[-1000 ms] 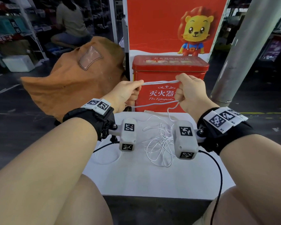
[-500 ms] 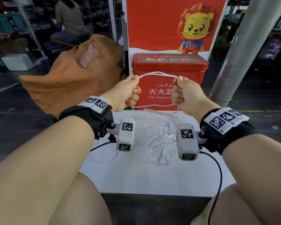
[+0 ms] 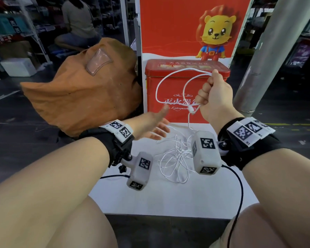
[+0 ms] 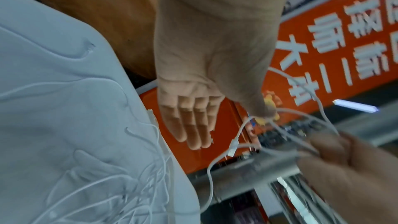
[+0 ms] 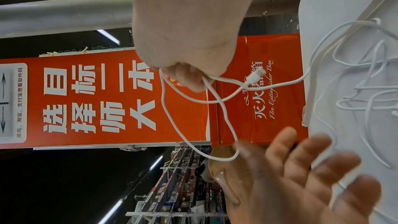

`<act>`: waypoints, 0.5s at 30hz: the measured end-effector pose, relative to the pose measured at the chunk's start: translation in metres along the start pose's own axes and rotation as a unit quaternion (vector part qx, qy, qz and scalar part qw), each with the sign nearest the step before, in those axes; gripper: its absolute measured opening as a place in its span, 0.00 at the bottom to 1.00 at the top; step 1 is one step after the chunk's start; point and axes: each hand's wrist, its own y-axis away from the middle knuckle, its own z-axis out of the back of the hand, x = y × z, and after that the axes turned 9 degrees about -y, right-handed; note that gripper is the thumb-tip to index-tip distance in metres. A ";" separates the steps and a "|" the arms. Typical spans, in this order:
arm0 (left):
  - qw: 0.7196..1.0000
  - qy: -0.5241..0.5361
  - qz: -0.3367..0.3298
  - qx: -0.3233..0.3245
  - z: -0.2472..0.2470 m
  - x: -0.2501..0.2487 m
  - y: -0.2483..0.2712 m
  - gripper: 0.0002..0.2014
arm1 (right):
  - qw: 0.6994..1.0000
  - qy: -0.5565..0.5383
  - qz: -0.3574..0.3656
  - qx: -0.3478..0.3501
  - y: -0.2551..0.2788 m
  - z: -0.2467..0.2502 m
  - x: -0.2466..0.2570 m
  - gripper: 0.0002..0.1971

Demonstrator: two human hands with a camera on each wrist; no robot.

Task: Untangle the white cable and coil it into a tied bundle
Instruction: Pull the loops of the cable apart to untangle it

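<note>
White cable [image 3: 175, 158]: tangle's right part lying hidden behind wrist camera [image 3: 205, 154]; left hand [image 3: 150, 126] fingers blurring.

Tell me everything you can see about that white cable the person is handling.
The white cable is thin, smooth and flexible, plastic-coated by the look of it. The right hand grips it in a fist, and two loose loops arc out to the left in front of the red box. A small white plug hangs just below that fist. From there a strand drops to the white table, where the rest lies in a messy tangle. The left hand is open beside it, not holding it.
</note>
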 end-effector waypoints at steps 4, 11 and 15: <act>0.992 -0.093 -0.082 -0.006 -0.021 -0.009 -0.004 0.32 | 1.000 -0.014 0.002 0.023 0.007 -0.008 -0.001 0.20; 0.981 -0.130 -0.143 -0.035 -0.023 -0.016 -0.009 0.10 | 0.996 -0.045 -0.009 0.079 0.018 -0.022 0.002 0.21; 0.988 -0.129 -0.055 -0.072 -0.001 -0.004 -0.010 0.12 | 0.996 -0.057 -0.001 0.069 0.012 -0.013 0.011 0.21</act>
